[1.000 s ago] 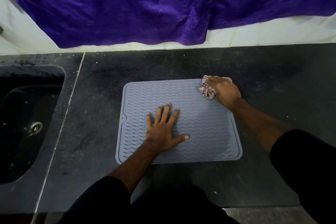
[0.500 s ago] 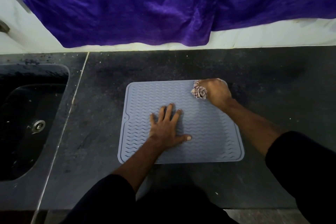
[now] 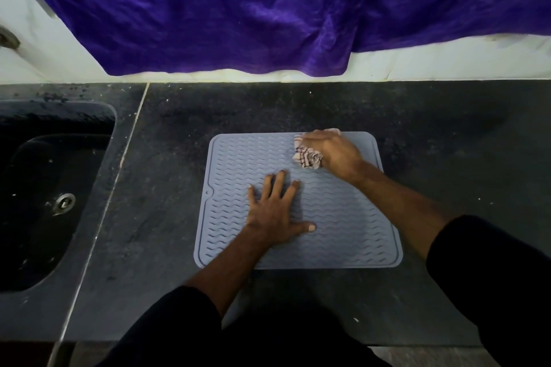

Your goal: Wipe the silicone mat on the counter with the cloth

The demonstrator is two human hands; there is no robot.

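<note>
Left hand (image 3: pixel 275 211) lies flat on the mat (image 3: pixel 351 226); right hand (image 3: pixel 334 152) grips the cloth (image 3: pixel 307 158) near the mat's far edge.

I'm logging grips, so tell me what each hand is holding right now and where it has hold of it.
The right hand grips the bunched cloth from above. The left hand holds nothing, lying flat on the mat.

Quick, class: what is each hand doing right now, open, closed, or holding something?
Left hand: open, fingers spread flat on the silicone mat.
Right hand: closed, gripping the cloth.
</note>
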